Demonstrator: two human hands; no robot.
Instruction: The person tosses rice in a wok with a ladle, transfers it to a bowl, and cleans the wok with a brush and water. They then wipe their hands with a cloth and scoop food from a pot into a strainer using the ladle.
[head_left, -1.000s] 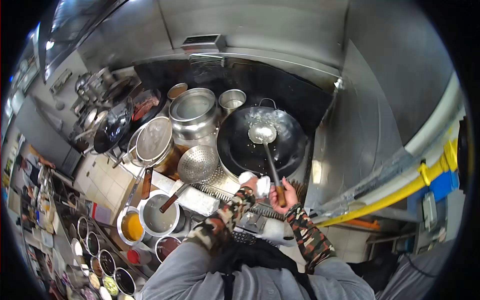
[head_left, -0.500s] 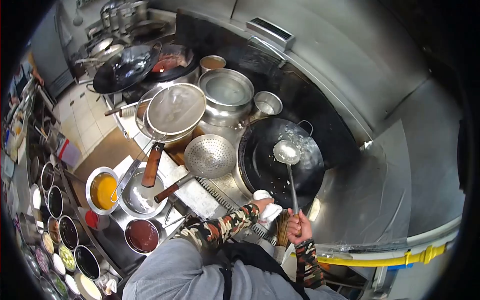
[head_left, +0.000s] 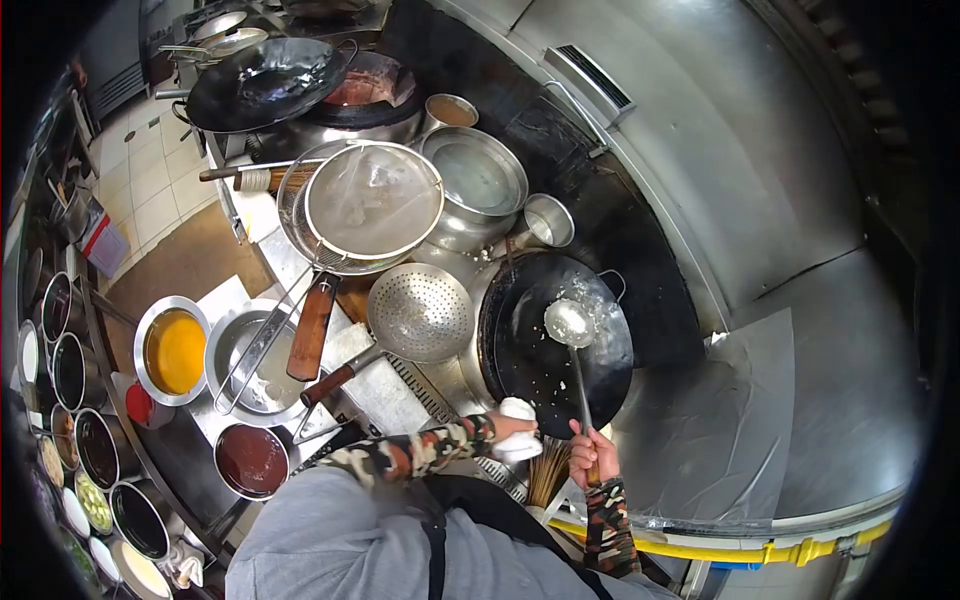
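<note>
A black wok [head_left: 530,350] sits on the burner, with pale bits scattered over its inside and crusted on its far wall. My right hand [head_left: 594,456] is closed round the wooden handle of a metal ladle [head_left: 570,323], whose bowl rests inside the wok on the far right side. At the wok's near left edge my left hand [head_left: 508,427] grips a folded white cloth [head_left: 518,436]; the cloth hides the part of the rim under it. Below the wok, between my hands, stands a bamboo brush [head_left: 547,474].
Left of the wok lie a perforated skimmer [head_left: 421,312] and a mesh strainer [head_left: 375,200]. Behind are a water pot [head_left: 474,172] and a small pot [head_left: 549,220]. Bowls of yellow liquid [head_left: 176,352] and red sauce [head_left: 251,461] stand left. A yellow pipe [head_left: 720,551] runs along the front.
The head view has shifted and turned, so the surroundings sit differently in it. Both hands keep their holds on the cloth and the ladle, and the ladle's bowl stays in the wok.
</note>
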